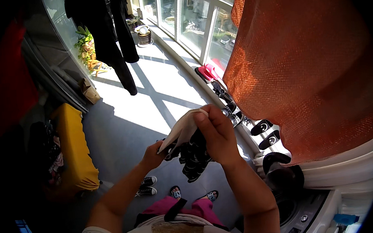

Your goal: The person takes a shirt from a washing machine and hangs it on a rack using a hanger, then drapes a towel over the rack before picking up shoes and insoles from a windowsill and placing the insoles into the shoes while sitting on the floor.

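Both my hands hold a white sock (182, 129) stretched between them, in front of my chest. My right hand (216, 134) pinches its upper end, and my left hand (153, 155) grips its lower end. A dark patterned piece of cloth (194, 157) hangs bunched under the sock, against my right palm. Which hand carries that dark cloth I cannot tell.
A large orange woven cloth (305, 63) hangs at the right, over a white washing machine (308, 212). Shoes and slippers (226, 98) line the window wall. Dark clothes (114, 39) hang at the back left. A yellow cushion (75, 147) lies left; sneakers (146, 186) rest on the grey floor.
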Motion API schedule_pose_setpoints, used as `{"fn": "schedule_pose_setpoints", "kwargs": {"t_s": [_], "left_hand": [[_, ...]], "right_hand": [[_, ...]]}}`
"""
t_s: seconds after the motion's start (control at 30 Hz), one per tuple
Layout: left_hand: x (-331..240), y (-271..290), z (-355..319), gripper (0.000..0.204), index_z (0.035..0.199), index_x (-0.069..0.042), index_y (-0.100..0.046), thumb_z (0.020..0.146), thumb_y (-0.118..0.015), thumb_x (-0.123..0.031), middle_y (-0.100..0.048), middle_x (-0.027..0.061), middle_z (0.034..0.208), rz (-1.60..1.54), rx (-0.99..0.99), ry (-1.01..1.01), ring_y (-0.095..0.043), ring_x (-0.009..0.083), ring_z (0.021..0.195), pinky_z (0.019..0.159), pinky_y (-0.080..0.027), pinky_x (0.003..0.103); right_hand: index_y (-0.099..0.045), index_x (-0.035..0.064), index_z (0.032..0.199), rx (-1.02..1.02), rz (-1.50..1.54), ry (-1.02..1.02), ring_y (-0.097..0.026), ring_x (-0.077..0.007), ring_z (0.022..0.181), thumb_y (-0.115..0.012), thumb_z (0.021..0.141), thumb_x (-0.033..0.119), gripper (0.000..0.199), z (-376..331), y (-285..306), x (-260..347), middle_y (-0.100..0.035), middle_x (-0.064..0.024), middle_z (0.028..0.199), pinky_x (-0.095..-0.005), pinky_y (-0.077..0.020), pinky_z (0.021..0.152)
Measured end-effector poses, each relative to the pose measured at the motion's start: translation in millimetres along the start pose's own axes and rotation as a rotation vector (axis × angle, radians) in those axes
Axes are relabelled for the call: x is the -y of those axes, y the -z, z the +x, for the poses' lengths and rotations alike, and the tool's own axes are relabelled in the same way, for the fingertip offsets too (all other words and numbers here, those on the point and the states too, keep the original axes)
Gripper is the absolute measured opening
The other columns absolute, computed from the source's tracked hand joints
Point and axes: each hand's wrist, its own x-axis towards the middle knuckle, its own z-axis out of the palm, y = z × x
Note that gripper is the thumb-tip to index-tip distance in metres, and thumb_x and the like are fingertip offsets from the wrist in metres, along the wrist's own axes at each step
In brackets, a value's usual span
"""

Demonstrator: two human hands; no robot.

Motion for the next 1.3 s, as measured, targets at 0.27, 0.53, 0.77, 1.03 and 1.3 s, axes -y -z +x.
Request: {"fn": "schedule_pose_setpoints", "kwargs": {"t_s": [0.27, 0.53, 0.77, 1.03, 1.3], "left_hand": [[-104.5, 99.9, 42.5, 0.062, 0.120, 0.003, -0.045, 0.071, -0.075, -0.021, -0.057, 0.0120, 0.112, -0.986, 0.405, 0.070, -0.056, 0.0205, 0.104, 0.090, -0.045, 0.033], [-209.8, 99.4, 90.5, 0.050, 0.131, -0.007, -0.042, 0.084, -0.050, 0.006, -0.045, 0.0038, 0.130, -0.770, 0.013, -0.305, -0.045, 0.0124, 0.113, 0.098, -0.035, 0.027], [-219.8, 91.6, 129.4, 0.068, 0.135, -0.003, -0.030, 0.081, -0.068, -0.021, -0.044, 0.0124, 0.127, -0.164, -0.175, -0.408, -0.043, 0.0217, 0.119, 0.101, -0.034, 0.034], [-275.1, 146.9, 184.7, 0.046, 0.123, -0.001, -0.045, 0.081, -0.063, -0.001, -0.058, 0.0078, 0.106, -0.212, -0.413, -0.608, -0.056, 0.0157, 0.100, 0.086, -0.047, 0.030], [-439.3, 195.2, 221.7, 0.071, 0.133, -0.004, -0.029, 0.075, -0.070, -0.004, -0.050, 0.0169, 0.119, 0.037, -0.510, -1.095, -0.052, 0.0216, 0.109, 0.089, -0.045, 0.032]], "right_hand": [[-0.057, 0.0011, 0.087, -0.317, 0.047, -0.026, -0.048, -0.0043, 0.064, -0.048, 0.095, 0.023, 0.025, 67.5, 43.3, -2.1, -0.056, 0.0004, 0.072, -0.0193, -0.0404, 0.058], [-0.058, 0.0007, 0.094, 0.109, 0.283, -0.028, -0.051, -0.0040, 0.073, -0.052, 0.094, 0.022, 0.023, 109.0, 8.4, 33.3, -0.059, 0.0010, 0.081, -0.0191, -0.0415, 0.066], [-0.060, -0.0003, 0.106, 0.210, 0.332, 0.114, -0.056, -0.0084, 0.088, -0.054, 0.093, 0.017, 0.023, 182.5, -10.3, 47.4, -0.063, -0.0040, 0.095, -0.0215, -0.0431, 0.080], [-0.058, -0.0007, 0.105, 0.380, 0.279, 0.265, -0.056, -0.0064, 0.079, -0.054, 0.092, 0.014, 0.020, 256.6, -25.7, 70.9, -0.063, -0.0016, 0.088, -0.0207, -0.0452, 0.071], [-0.063, 0.0041, 0.090, -0.461, -0.622, 1.697, -0.058, -0.0283, 0.082, -0.069, 0.074, 0.009, 0.018, 275.5, -4.8, 274.2, -0.063, -0.0119, 0.090, -0.0338, -0.0469, 0.070]]}}
